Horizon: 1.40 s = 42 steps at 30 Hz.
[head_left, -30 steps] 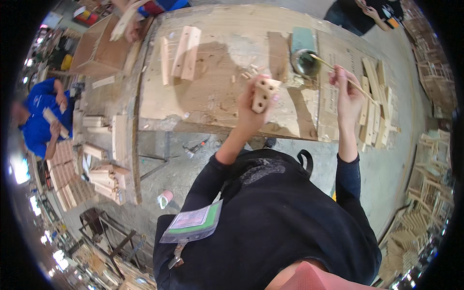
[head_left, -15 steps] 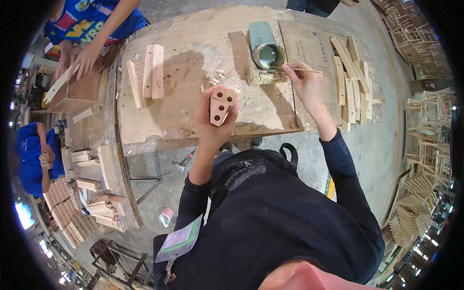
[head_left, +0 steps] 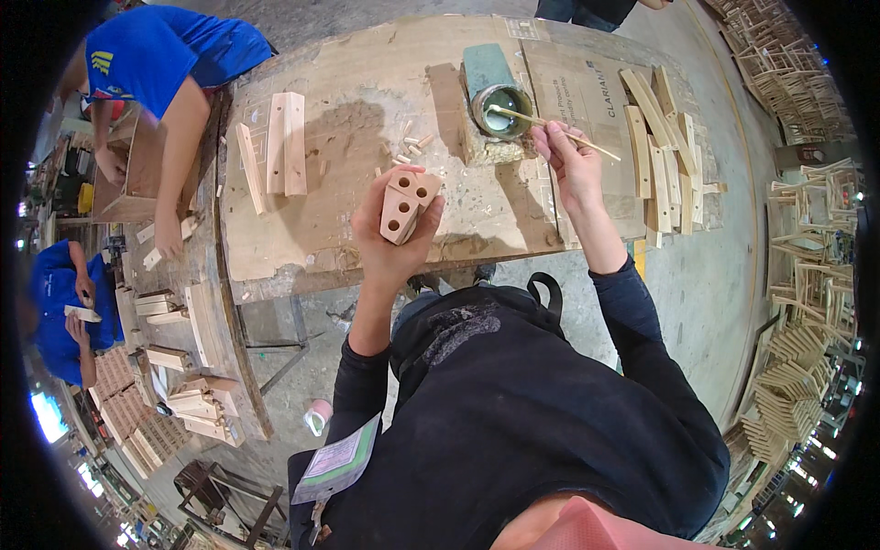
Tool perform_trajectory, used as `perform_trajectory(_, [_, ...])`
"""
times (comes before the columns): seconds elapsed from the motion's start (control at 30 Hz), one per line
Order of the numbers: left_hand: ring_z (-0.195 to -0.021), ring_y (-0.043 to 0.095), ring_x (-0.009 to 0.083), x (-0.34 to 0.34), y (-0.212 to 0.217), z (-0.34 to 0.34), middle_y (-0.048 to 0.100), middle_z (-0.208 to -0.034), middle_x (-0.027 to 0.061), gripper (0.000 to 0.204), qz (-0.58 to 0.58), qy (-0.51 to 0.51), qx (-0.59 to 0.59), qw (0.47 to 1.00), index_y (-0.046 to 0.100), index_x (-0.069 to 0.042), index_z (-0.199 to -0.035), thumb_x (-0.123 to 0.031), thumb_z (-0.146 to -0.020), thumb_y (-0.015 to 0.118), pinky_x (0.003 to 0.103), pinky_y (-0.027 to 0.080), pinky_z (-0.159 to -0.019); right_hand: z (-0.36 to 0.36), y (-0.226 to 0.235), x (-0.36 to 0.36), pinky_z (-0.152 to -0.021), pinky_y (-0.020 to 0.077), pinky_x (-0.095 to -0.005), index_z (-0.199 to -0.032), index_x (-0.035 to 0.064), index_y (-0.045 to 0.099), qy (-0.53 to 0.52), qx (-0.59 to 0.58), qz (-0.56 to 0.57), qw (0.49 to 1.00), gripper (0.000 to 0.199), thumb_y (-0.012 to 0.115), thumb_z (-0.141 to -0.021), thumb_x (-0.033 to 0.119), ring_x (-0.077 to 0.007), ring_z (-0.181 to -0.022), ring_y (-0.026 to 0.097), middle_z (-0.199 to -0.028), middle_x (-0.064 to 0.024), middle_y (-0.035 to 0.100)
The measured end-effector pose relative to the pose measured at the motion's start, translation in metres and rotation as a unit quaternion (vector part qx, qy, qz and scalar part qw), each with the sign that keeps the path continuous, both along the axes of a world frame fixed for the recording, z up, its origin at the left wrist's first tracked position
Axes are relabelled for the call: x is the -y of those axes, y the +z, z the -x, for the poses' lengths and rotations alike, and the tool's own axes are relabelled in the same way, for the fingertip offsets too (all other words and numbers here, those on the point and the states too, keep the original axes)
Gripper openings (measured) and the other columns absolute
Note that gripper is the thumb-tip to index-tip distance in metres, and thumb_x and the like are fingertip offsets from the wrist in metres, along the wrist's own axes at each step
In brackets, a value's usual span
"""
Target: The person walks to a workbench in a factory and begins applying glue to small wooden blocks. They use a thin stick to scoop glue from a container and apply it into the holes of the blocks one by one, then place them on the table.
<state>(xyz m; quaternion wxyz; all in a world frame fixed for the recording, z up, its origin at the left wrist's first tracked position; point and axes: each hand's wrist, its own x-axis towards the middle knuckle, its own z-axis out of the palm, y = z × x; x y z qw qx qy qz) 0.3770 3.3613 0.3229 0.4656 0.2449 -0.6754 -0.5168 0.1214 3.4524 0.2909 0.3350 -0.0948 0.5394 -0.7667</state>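
My left hand (head_left: 390,236) is closed around some wooden pieces (head_left: 410,203) held together, their ends up, with several round holes showing. Between the fingers of my right hand (head_left: 570,165) is a thin wooden stick (head_left: 548,125). Its pale, wet-looking tip is over the mouth of a round glue container (head_left: 502,99), which leans open toward me against a green block. Pale liquid coats the inside of the container. Several short wooden dowels (head_left: 410,147) lie loose on the cardboard just beyond my left hand.
Wooden slats (head_left: 289,144) lie left on the cardboard-covered table (head_left: 348,110); more curved slats (head_left: 662,151) are piled at right. A co-worker in blue (head_left: 174,55) leans over a box (head_left: 128,197) at far left, another person (head_left: 69,307) below. Stacked wooden frames (head_left: 793,385) stand along the right.
My right hand has raised the stick, so its tip shows over the container's mouth. My left hand moved slightly left with the wooden pieces. The co-worker at upper left has bent forward.
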Motion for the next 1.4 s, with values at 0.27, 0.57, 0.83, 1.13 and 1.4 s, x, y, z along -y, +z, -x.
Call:
perform_trajectory(0.27, [-0.081, 0.066, 0.0101, 0.003, 0.019, 0.009, 0.070, -0.092, 0.0054, 0.035, 0.033, -0.004, 0.048, 0.998, 0.065, -0.004, -0.109, -0.001, -0.077, 0.077, 0.025, 0.052, -0.072, 0.014, 0.005, -0.005, -0.076, 0.0593, -0.0256, -0.105, 0.0006, 0.065, 0.007, 0.008, -0.056, 0.998, 0.022, 0.068, -0.095, 0.020, -0.0186, -0.092, 0.072, -0.102, -0.0146, 0.072])
perform_trajectory(0.57, [-0.077, 0.064, 0.0076, 0.003, 0.024, 0.013, 0.069, -0.086, 0.0038, 0.034, 0.064, -0.040, 0.089, 0.993, 0.065, -0.003, -0.108, -0.002, -0.077, 0.077, 0.024, 0.051, -0.069, 0.016, 0.073, -0.018, -0.077, 0.0573, -0.0276, -0.102, 0.0023, 0.064, 0.076, -0.129, 0.014, 0.989, 0.021, 0.062, -0.099, 0.023, -0.0215, -0.098, 0.071, -0.101, -0.0145, 0.071])
perform_trajectory(0.83, [-0.078, 0.064, 0.0096, 0.001, 0.033, 0.020, 0.069, -0.086, 0.0053, 0.033, 0.064, -0.060, 0.087, 0.992, 0.066, -0.001, -0.105, -0.001, -0.074, 0.077, 0.024, 0.052, -0.070, -0.038, 0.158, -0.035, -0.075, 0.0579, -0.0288, -0.102, -0.0012, 0.056, 0.208, -0.422, 0.040, 0.881, 0.012, 0.061, -0.098, 0.010, -0.0215, -0.089, 0.072, -0.095, -0.0151, 0.071])
perform_trajectory(1.13, [-0.078, 0.065, 0.0116, 0.000, 0.043, 0.017, 0.067, -0.086, 0.0081, 0.036, 0.092, -0.071, 0.097, 0.989, 0.065, 0.001, -0.105, 0.002, -0.071, 0.077, 0.026, 0.051, -0.069, -0.048, 0.166, -0.036, -0.073, 0.0583, -0.0288, -0.097, -0.0036, 0.063, 0.216, -0.525, -0.004, 0.823, 0.010, 0.067, -0.093, 0.004, -0.0200, -0.087, 0.073, -0.092, -0.0114, 0.070])
perform_trajectory(1.4, [-0.077, 0.065, 0.0116, -0.004, 0.046, 0.014, 0.067, -0.086, 0.0080, 0.039, 0.109, -0.058, 0.094, 0.988, 0.064, 0.001, -0.107, 0.002, -0.070, 0.077, 0.025, 0.051, -0.068, -0.056, 0.166, -0.037, -0.072, 0.0582, -0.0290, -0.094, -0.0036, 0.065, 0.207, -0.542, -0.013, 0.815, 0.009, 0.070, -0.089, 0.003, -0.0202, -0.085, 0.073, -0.090, -0.0115, 0.070])
